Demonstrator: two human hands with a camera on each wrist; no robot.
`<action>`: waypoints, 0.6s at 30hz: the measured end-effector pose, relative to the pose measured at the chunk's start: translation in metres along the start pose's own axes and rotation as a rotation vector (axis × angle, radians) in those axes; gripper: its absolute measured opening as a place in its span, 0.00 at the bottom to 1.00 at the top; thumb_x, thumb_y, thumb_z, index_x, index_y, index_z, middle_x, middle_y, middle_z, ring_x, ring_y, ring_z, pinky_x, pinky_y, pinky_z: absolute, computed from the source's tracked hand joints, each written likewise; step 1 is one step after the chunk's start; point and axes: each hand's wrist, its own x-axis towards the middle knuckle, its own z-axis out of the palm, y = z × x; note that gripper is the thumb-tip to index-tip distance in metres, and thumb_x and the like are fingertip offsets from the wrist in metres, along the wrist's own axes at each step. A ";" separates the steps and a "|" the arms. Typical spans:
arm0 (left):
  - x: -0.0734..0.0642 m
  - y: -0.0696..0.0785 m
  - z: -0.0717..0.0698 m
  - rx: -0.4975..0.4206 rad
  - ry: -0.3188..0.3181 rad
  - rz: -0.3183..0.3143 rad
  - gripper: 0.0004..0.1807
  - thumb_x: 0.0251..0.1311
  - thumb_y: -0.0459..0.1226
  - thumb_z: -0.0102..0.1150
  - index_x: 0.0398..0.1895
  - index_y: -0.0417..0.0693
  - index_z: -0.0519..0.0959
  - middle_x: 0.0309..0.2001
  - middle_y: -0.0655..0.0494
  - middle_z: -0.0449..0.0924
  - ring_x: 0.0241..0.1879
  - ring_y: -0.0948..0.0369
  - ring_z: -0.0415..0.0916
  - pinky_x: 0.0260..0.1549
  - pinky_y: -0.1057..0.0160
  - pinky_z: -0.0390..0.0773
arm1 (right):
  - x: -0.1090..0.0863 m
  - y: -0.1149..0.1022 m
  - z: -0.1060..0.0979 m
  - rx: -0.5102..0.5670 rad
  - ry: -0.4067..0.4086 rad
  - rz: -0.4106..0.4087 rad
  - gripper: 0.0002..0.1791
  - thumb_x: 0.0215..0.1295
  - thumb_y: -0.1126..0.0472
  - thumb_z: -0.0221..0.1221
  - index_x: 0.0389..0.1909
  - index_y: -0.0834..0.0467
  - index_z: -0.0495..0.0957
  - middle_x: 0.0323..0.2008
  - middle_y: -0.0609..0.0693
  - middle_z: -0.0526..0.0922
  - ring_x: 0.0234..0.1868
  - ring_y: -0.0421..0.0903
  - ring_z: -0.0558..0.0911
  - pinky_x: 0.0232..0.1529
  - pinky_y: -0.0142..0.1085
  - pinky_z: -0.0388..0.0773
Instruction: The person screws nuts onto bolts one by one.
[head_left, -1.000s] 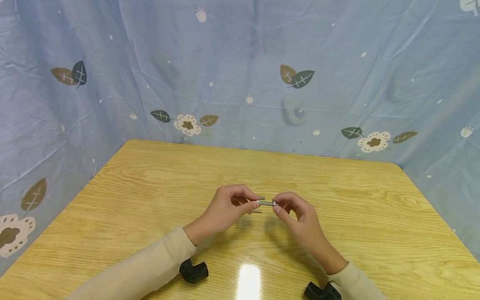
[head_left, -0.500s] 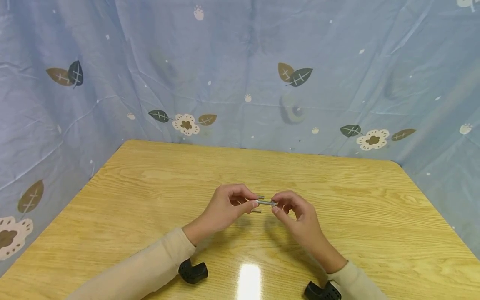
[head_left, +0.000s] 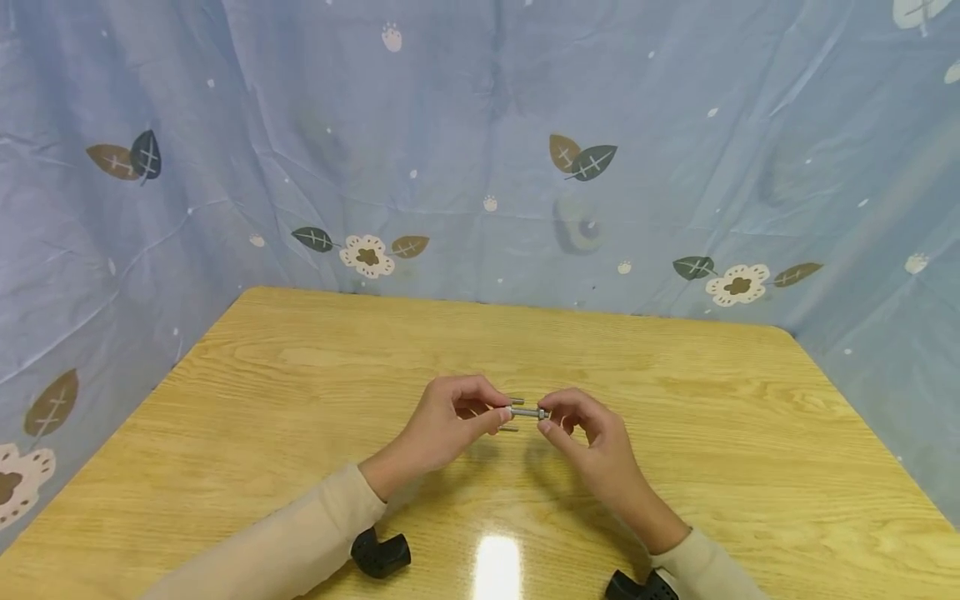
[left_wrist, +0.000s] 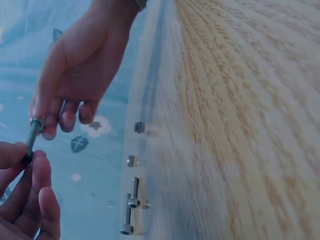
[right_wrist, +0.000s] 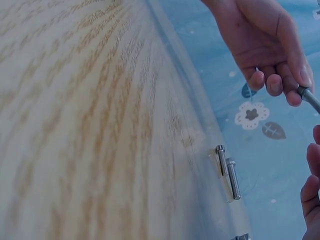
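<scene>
Both hands meet over the middle of the table, a steel bolt lying level between them. My left hand pinches the bolt's head end between thumb and fingers. At the other end my right hand has thumb and fingertips at a hex nut that sits on the thread, a short tip showing past it. Two more socket-head bolts lie on the table, a shorter one and a longer one; the left hand partly hides them in the head view.
Loose on the table lie a nut and a second small nut, hidden in the head view. The wooden table ends against a blue patterned curtain. Black wrist mounts sit below the forearms.
More of the bolt's tip shows past the nut than a second ago. My right fingers have shifted slightly at the nut; my left hand keeps its hold. The head view has tilted a little.
</scene>
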 end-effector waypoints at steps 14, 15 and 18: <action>0.000 -0.004 0.001 0.006 0.000 0.003 0.05 0.62 0.39 0.63 0.39 0.51 0.85 0.35 0.51 0.84 0.31 0.48 0.82 0.31 0.63 0.83 | -0.002 0.001 0.001 0.000 -0.012 -0.039 0.13 0.63 0.74 0.59 0.47 0.60 0.77 0.42 0.50 0.79 0.35 0.39 0.75 0.30 0.33 0.72; 0.000 -0.004 0.001 0.008 -0.001 0.005 0.05 0.62 0.39 0.63 0.39 0.52 0.85 0.35 0.51 0.84 0.31 0.48 0.82 0.31 0.63 0.83 | -0.002 0.001 0.001 0.000 -0.010 -0.036 0.13 0.63 0.74 0.58 0.46 0.60 0.77 0.41 0.51 0.80 0.35 0.39 0.75 0.31 0.33 0.72; -0.001 -0.004 0.001 0.007 -0.003 0.008 0.05 0.62 0.39 0.63 0.39 0.51 0.85 0.34 0.50 0.84 0.30 0.49 0.82 0.31 0.62 0.83 | -0.002 0.002 0.001 -0.013 -0.005 -0.010 0.11 0.65 0.72 0.57 0.46 0.58 0.78 0.40 0.52 0.81 0.35 0.39 0.75 0.32 0.32 0.72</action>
